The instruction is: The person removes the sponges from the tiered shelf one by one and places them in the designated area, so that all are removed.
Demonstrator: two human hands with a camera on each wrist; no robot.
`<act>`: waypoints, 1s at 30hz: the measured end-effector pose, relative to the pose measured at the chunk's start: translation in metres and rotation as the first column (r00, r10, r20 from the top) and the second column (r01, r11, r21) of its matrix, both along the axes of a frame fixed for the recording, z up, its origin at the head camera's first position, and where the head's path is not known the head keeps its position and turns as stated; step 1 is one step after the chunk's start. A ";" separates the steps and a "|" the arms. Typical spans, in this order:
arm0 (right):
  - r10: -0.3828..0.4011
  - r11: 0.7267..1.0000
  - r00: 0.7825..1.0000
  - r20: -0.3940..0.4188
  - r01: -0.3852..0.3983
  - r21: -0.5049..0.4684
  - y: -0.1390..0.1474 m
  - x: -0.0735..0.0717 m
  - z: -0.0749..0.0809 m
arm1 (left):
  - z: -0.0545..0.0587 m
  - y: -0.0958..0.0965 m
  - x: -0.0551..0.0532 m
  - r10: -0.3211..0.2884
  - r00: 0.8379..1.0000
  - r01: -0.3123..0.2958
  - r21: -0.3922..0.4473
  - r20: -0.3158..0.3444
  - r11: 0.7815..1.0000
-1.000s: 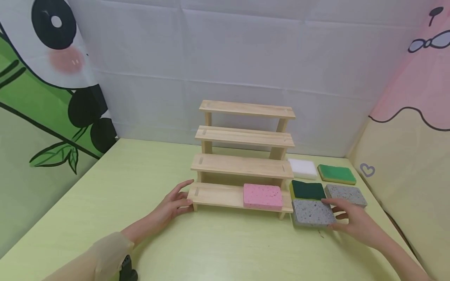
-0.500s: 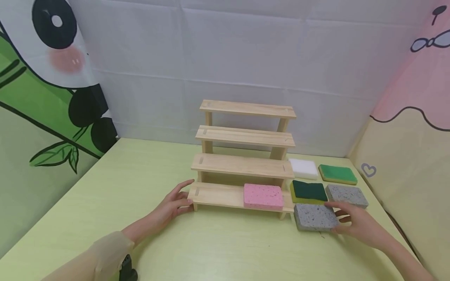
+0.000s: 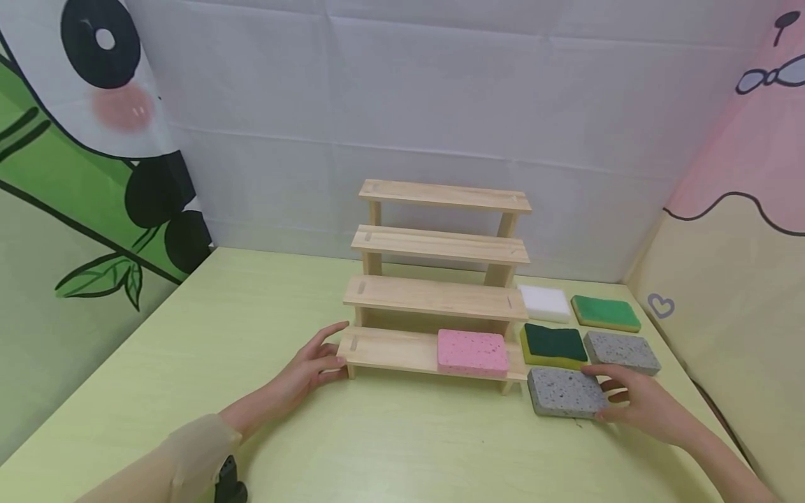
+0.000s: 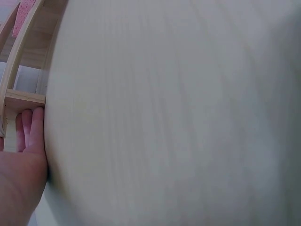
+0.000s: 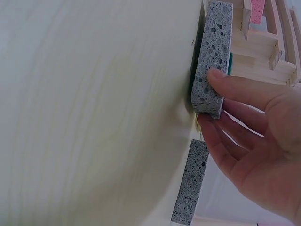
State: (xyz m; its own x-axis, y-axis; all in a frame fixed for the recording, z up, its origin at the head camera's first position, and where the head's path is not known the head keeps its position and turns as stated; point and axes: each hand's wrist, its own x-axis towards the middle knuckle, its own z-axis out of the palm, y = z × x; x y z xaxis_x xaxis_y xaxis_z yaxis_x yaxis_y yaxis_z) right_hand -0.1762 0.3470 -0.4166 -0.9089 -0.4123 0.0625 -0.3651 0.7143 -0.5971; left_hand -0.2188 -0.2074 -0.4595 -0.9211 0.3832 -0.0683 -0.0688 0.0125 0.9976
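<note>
In the head view my right hand (image 3: 638, 402) holds the right end of a speckled grey sponge (image 3: 566, 392), which lies at the table's front right. The right wrist view has the thumb on the long side of this grey sponge (image 5: 214, 47) and fingertips at its end corner. My left hand (image 3: 311, 363) touches the left end of a four-step wooden shelf (image 3: 383, 348). Seen from the left wrist, its fairly straight fingers (image 4: 35, 129) meet the shelf's leg (image 4: 26, 98). A pink sponge (image 3: 473, 352) lies on the lowest step, toward the right.
Right of the shelf lie a dark green and yellow sponge (image 3: 553, 344), a white sponge (image 3: 544, 303), a green sponge (image 3: 606, 312) and a second grey sponge (image 3: 621, 351). A white cloth wall (image 3: 440, 91) stands behind, and a printed panel (image 3: 723, 300) on the right.
My right hand and the grey sponge have moved slightly toward the front and right, uncovering the yellow edge of the dark green sponge. The left hand stays at the shelf.
</note>
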 end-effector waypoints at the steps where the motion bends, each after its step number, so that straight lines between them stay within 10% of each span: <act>1: -0.001 1.000 1.000 0.013 0.001 0.001 0.000 0.000 0.000 | 0.000 0.000 0.000 0.000 1.000 0.000 -0.001 -0.001 1.000; 18: -0.008 0.999 0.996 0.092 0.004 0.042 0.002 -0.002 -0.001 | 0.002 0.001 0.000 0.008 1.000 -0.008 -0.003 0.004 1.000; 30: 0.108 0.989 0.987 0.116 -0.095 -0.114 0.009 -0.006 -0.006 | 0.002 0.001 0.001 0.001 1.000 -0.001 0.009 0.003 1.000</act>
State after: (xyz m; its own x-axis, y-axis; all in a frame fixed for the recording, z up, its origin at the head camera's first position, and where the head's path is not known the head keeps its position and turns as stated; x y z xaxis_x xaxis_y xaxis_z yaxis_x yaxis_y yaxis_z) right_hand -0.1821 0.3556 -0.4228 -0.8661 -0.4998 0.0034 -0.3525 0.6060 -0.7131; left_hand -0.2174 -0.2066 -0.4575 -0.9213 0.3828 -0.0677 -0.0719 0.0035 0.9974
